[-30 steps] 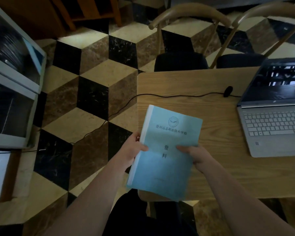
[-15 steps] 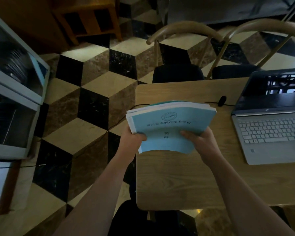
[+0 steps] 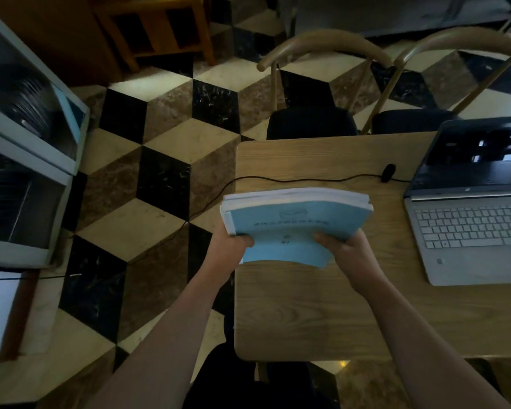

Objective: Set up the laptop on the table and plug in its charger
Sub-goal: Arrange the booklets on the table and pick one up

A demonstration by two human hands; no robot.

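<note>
While both hands grip blue booklet point(image 3: 295, 228) | laptop point(image 3: 472, 231) lies right

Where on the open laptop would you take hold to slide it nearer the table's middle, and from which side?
Grip the laptop by the silver base at its bare front-left corner, coming from the left, where the table lies free. The lid stands open and thin, so leave it alone; the black cable enters near the hinge.
</note>
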